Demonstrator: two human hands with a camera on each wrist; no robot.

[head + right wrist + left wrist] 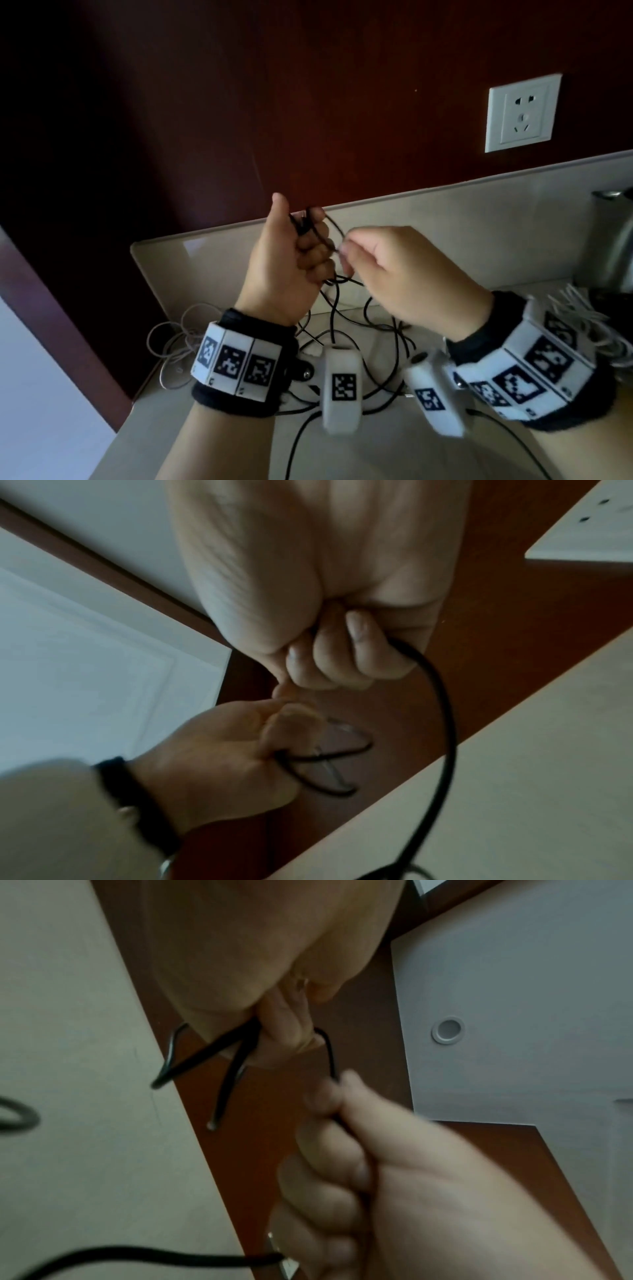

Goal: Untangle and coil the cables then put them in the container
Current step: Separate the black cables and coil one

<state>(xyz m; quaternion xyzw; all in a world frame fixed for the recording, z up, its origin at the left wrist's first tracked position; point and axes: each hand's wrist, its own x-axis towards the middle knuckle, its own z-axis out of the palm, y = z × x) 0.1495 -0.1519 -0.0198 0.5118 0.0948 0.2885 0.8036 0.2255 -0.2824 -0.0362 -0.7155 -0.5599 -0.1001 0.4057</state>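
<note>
Hands (284, 260) (407, 274) grip black cable (334, 308), strands hanging downward.

Black cable (334, 329) strands and white cable (178, 337) clutter the counter (394, 455) below.

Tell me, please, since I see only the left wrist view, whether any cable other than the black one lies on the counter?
Observer: Yes; the head view shows a thin white cable in loose loops on the counter, beside the left wrist.
Operator: How does the black cable lie under the hands?
Observer: The black cable hangs from the left hand and right hand into crossed loops on the counter.
Operator: Is a container in sight?
Observer: I cannot make one out; the head view shows only a wall socket and a shiny metal object at the right edge.
</note>
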